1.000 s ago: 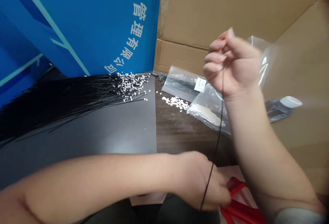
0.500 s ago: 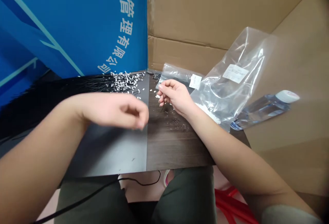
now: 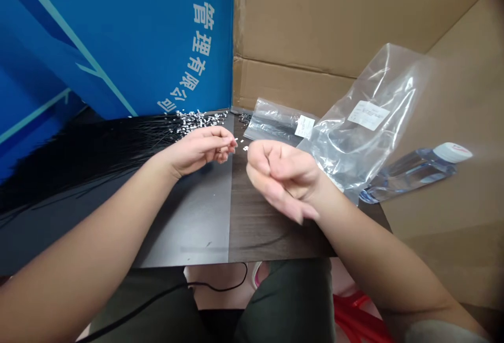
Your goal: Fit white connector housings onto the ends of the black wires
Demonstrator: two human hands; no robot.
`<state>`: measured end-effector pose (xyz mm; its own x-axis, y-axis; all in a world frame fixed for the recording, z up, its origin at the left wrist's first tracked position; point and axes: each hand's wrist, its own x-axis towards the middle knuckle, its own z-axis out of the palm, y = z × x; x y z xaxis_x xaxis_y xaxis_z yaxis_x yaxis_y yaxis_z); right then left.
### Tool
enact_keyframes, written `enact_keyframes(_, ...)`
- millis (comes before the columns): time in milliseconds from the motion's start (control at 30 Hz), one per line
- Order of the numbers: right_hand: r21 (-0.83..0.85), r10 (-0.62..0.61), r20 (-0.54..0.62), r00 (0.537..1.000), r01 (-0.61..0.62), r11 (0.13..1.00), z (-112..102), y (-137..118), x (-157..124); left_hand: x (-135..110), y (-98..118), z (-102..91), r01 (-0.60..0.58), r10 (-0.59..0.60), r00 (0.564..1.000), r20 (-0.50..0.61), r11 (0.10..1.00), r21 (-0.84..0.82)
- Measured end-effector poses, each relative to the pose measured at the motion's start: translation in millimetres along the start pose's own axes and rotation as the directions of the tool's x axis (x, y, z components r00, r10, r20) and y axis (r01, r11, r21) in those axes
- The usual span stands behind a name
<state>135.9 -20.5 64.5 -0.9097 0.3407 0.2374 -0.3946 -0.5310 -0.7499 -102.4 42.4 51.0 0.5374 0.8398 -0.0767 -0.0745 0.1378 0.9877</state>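
Note:
My left hand point(image 3: 207, 148) pinches above the table, thumb against fingers. A tiny white piece shows right at its fingertips; whether it is gripped or lies behind them I cannot tell. My right hand point(image 3: 281, 175) is turned palm up with curled fingers, smeared by motion. From below it a thin black wire point(image 3: 252, 248) appears as a blurred dark arc over the table's front part. Behind my left hand lies a heap of black wires point(image 3: 118, 135) with small white connectors point(image 3: 197, 120) on their ends. A few loose white pieces point(image 3: 245, 148) lie between the hands.
A small clear bag point(image 3: 271, 117) with a label lies at the back of the table point(image 3: 255, 227). A larger clear bag point(image 3: 366, 133) leans against the cardboard wall point(image 3: 295, 17). A water bottle point(image 3: 417, 172) lies at the right. A blue printed panel point(image 3: 118, 28) stands behind the wires.
My left hand has moved up and away from me, near the loose white pieces. My right hand has come back toward me and turned palm up. The view has shifted slightly.

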Motion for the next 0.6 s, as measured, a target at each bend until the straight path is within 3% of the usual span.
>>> enact_keyframes(33,0.027,0.028,0.13,0.991,-0.032,0.999,4.5,2.7,0.2,-0.9,-4.1,5.0,0.022,-0.022,0.999,0.033,1.0,0.012)
enact_keyframes(67,0.03,0.043,0.184,0.982,-0.05,0.998,7.8,5.4,1.6,-1.9,-7.3,9.6,0.036,-0.037,0.998,0.053,0.999,0.026)
enact_keyframes(133,-0.028,0.033,0.058,0.998,-0.031,0.999,9.5,10.1,7.5,-2.5,-12.7,16.8,0.04,-0.04,0.998,0.048,0.999,0.006)
enact_keyframes(167,-0.09,-0.006,-0.111,0.994,-0.004,0.996,7.6,12.0,11.5,-1.6,-15.3,18.8,0.039,-0.039,0.999,0.034,0.999,-0.026)
enact_keyframes(200,-0.159,-0.08,-0.279,0.957,0.036,0.987,3.9,13.8,15.7,0.0,-17.9,19.6,0.034,-0.033,0.999,0.011,0.997,-0.074)
enact_keyframes(267,-0.298,-0.23,-0.522,0.821,0.077,0.952,-8.1,17.0,23.0,4.8,-22.6,17.8,-0.005,-0.004,0.998,-0.057,0.987,-0.161)
enact_keyframes(333,-0.398,-0.335,-0.652,0.68,0.069,0.915,-22.3,20.4,27.3,9.3,-25.7,13.4,-0.072,0.047,0.989,-0.138,0.98,-0.185)
enact_keyframes(367,-0.43,-0.357,-0.679,0.641,0.047,0.902,-28.9,22.1,28.2,10.6,-26.5,11.1,-0.103,0.073,0.983,-0.17,0.98,-0.172)
enact_keyframes(467,-0.501,-0.412,-0.714,0.566,-0.001,0.866,-41.9,27.1,28.6,10.5,-27.1,7.7,-0.162,0.139,0.968,-0.209,0.982,-0.098)
enact_keyframes(600,-0.546,-0.442,-0.714,0.543,-0.035,0.837,-46.2,32.2,28.7,7.7,-27.5,12.1,-0.206,0.2,0.954,-0.224,0.978,-0.007)
